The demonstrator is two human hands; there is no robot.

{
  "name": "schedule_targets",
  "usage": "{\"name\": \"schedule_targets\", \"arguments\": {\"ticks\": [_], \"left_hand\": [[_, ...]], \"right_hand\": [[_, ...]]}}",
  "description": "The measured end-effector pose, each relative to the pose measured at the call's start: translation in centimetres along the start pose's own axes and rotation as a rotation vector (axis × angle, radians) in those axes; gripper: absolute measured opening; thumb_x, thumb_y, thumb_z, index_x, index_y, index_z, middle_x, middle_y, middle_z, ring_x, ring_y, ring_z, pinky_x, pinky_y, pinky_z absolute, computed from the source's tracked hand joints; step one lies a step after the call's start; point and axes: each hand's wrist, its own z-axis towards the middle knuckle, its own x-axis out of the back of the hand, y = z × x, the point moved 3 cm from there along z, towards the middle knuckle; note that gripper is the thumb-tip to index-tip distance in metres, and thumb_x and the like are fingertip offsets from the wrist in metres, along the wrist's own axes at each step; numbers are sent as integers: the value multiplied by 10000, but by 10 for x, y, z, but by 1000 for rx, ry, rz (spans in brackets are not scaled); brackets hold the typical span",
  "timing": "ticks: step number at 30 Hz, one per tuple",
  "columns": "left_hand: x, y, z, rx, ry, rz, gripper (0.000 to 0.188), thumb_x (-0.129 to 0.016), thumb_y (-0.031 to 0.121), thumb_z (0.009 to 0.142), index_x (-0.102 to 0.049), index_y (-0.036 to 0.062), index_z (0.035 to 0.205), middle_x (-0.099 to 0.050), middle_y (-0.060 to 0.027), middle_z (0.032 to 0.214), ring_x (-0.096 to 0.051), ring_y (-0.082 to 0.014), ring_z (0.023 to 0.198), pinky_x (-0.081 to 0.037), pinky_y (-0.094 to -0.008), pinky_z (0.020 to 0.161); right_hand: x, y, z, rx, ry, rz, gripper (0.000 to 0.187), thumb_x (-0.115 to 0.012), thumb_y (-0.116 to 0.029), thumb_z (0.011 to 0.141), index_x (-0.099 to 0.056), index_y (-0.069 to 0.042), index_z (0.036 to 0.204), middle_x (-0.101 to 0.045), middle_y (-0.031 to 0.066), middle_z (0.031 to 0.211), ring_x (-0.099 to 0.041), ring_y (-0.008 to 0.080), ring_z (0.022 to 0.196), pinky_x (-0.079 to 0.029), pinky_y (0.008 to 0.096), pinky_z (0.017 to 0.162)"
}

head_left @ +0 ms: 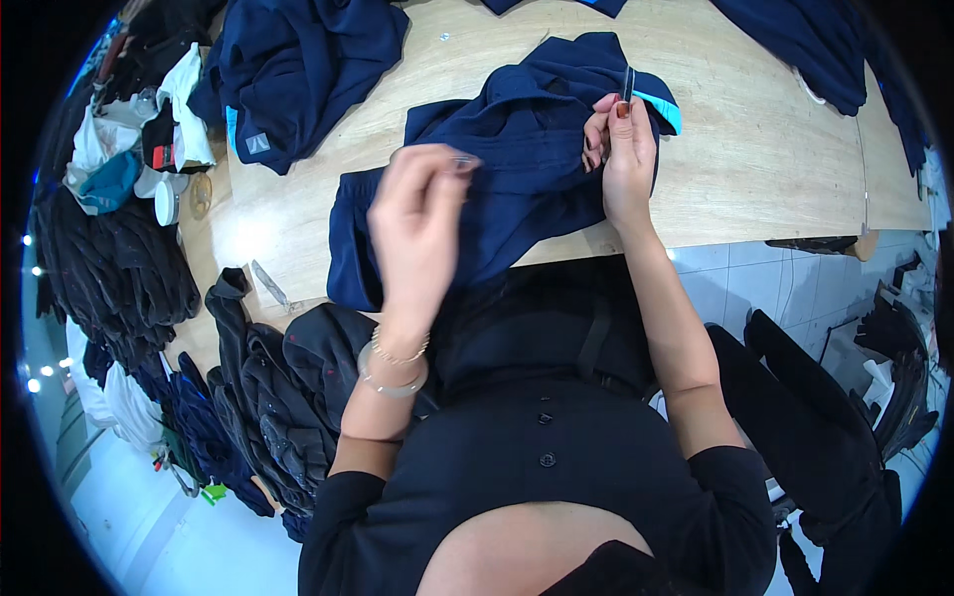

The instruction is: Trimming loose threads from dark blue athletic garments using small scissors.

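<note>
A navy garment (537,139) with a turquoise patch (658,107) at its right end lies bunched on the table before me. My left hand (422,199) hovers over its left part, thumb and fingers pinched together. Motion blurs the fingertips, and whatever they hold is too small to make out. Over the garment's right end, my right hand (624,149) is closed on a slim metal tool (626,84), dark and silver, pointing up between thumb and fingers. Whether it is tweezers or small snips I cannot tell. The garment's near edge drapes along the table's front edge.
More navy garments (298,74) lie at the far left, and others (805,45) at the far right of the wooden table (755,164). Dark clothing (109,268) is heaped at left. A pale narrow blade-like piece (268,285) lies near the table's left front.
</note>
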Motion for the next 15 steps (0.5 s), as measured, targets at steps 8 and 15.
{"name": "schedule_targets", "arguments": {"ticks": [8,15], "left_hand": [[-47,-32,5,-252,-99,452,417,-784,71,670,-622,34,1051,-523,-102,1068,-517,-281,970,-441,-373,857],[-49,-44,0,-214,-51,278,415,-780,6,651,-618,20,1033,-514,-110,1053,-536,-280,962,-453,-361,843]], "right_hand": [[-3,-45,-20,116,-176,-722,202,-657,-123,855,-664,-58,1046,-541,77,868,-543,189,796,-439,286,687],[-12,-51,-32,194,-151,-1083,254,-715,-153,792,-608,-48,997,-577,74,881,-560,245,861,-458,332,702]]}}
